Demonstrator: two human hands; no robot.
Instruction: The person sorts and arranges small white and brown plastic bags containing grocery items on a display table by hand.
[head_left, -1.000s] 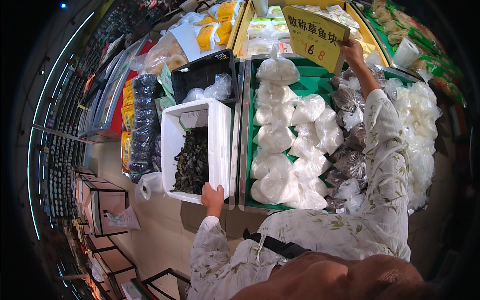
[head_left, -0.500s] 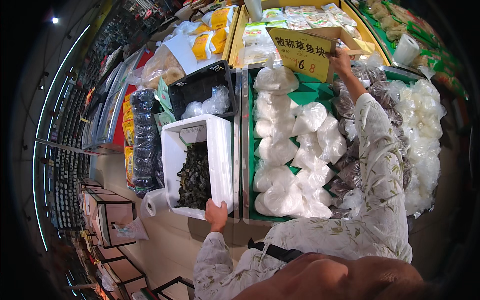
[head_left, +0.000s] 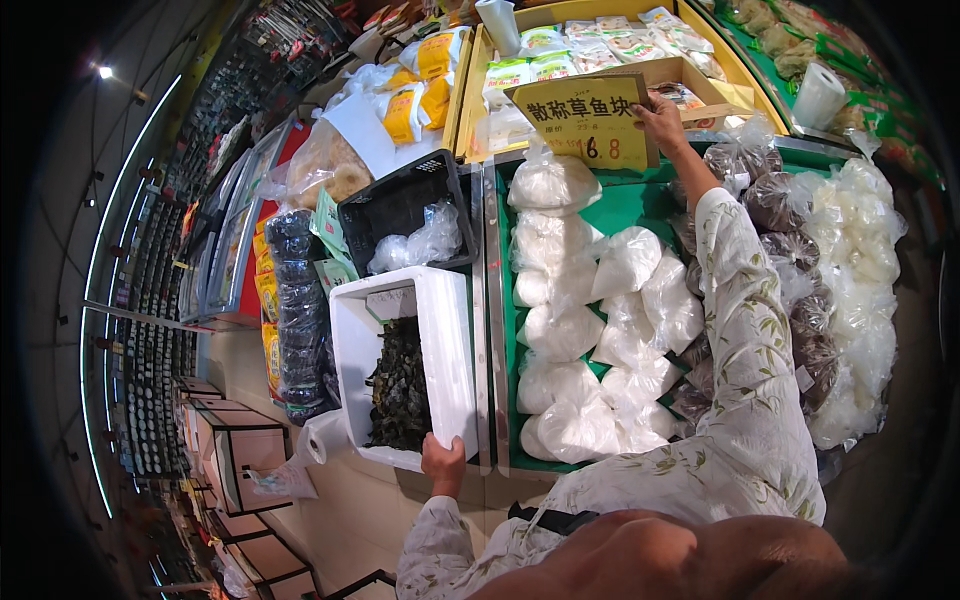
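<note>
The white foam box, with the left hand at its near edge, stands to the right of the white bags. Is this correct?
Not quite: in the head view, the white foam box stands to the left of the white bags. The left hand is indeed at its near edge.

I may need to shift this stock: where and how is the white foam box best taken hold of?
The white foam box is probably best gripped by its near rim, coming from the person's side: the top is open, the thick wall offers an edge to grasp, and the left hand holds it there, near the right corner.
</note>
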